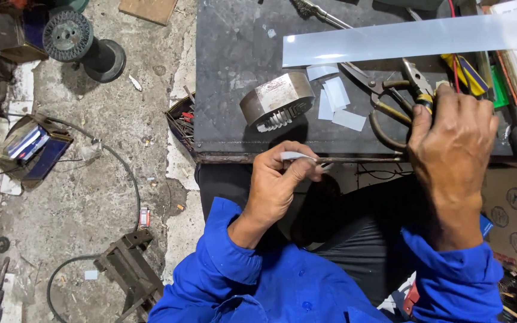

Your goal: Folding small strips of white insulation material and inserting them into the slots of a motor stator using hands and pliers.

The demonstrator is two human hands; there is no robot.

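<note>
Dark scuffed workbench [234, 42] over a gritty concrete floor [91, 191]; left hand [276, 179] pinches a paper strip [297, 156], right hand [450, 137] grips pliers [417, 81].

Right hand [450, 140] covers the scissors [384, 101] handles & whatever it grips; white strip [411, 39] runs off frame right; left hand [279, 179] hides most of its small slip [297, 156].

table: dark worn metal top [234, 36]
on it: metal stator [276, 101], long pale strip [408, 39], cut slips [336, 101], scissors [378, 96]
</note>
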